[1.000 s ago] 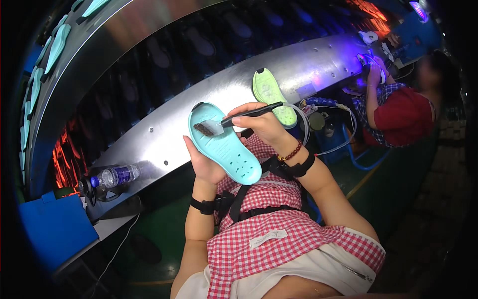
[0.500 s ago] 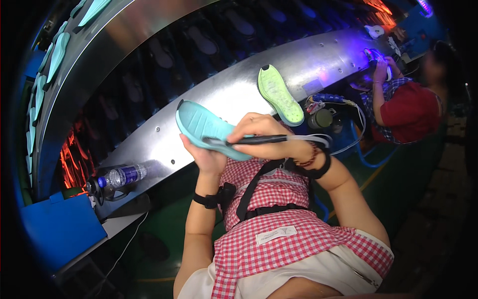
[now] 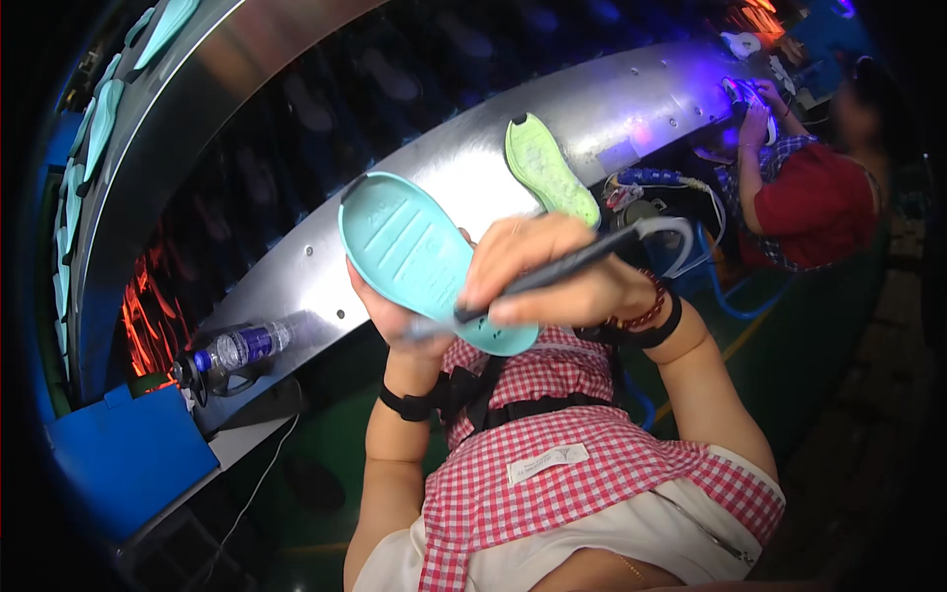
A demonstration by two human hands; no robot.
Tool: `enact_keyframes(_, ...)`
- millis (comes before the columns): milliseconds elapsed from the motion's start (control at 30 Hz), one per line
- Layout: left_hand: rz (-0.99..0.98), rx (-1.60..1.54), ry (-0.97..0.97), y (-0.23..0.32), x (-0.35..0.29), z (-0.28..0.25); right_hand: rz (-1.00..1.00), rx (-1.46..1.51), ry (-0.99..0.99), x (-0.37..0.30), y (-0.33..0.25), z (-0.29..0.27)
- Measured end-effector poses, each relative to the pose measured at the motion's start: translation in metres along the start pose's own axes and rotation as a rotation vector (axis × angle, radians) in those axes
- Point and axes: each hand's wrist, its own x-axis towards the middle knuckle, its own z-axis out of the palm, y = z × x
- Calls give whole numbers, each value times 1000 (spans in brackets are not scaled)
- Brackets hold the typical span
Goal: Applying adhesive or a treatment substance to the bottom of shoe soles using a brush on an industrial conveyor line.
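My left hand (image 3: 395,318) holds a turquoise shoe sole (image 3: 414,249) from underneath, its ribbed face turned up toward me. My right hand (image 3: 552,276) grips a dark brush (image 3: 582,261) and lies across the sole's near end, the brush tip blurred at the sole's lower edge. A black band sits on each wrist, plus a beaded bracelet on the right. A yellow-green shoe sole (image 3: 548,170) lies on the curved metal bench (image 3: 464,168) just beyond my hands.
A plastic water bottle (image 3: 237,350) lies on the bench at the left, by a blue box (image 3: 123,464). Further turquoise soles (image 3: 94,128) line the upper left rail. A person in red (image 3: 819,202) works at the far right under violet light.
The sole has tilted further, showing its ribbed face more fully, and came nearer. My right hand moved down along it with the brush. The view shifted, so the bench and green sole sit lower.
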Motion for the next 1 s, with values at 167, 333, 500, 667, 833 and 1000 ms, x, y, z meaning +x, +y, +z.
enact_keyframes(167, 90, 224, 295, 5, -3, 2, -65, -119, 7, 0, 17, 3)
enact_keyframes(333, 235, 267, 229, 18, 1, -6, -90, -88, 124, -5, 9, -3)
enact_keyframes(500, 293, 154, 136, 22, 4, 6, -166, -77, -91, -10, 12, 7)
enact_keyframes(667, 375, 225, 121, 26, 5, 9, -76, -182, 73, -12, 21, -4)
enact_keyframes(833, 372, 300, 113, 32, 2, 7, -82, -67, -152, -17, 13, -5)
enact_keyframes(1000, 406, 391, 163, 34, 7, 8, 67, -79, 66, -22, 31, -1)
